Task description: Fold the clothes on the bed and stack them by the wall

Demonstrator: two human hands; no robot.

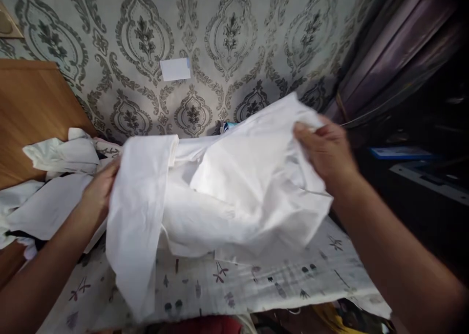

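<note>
A large white garment [227, 197], crisp and partly bunched, stretches between my two hands above a printed cloth. My left hand [102, 185] grips its left end, where a wide strip folds over and hangs down. Most of those fingers are hidden behind the fabric. At the upper right, my right hand [326, 145] pinches the garment's edge between thumb and fingers. The cloth sags in loose folds in the middle, and its lower edge hangs close over the printed cloth; whether it touches there I cannot tell.
Beneath lies the pale printed cloth [227, 285] covering a flat surface. More white clothes [54, 197] are heaped at left, beside a wooden panel [36, 114]. Patterned wallpaper [234, 45] backs the scene. A purple curtain [395, 50] hangs at right, near a blue-edged flat object [401, 153].
</note>
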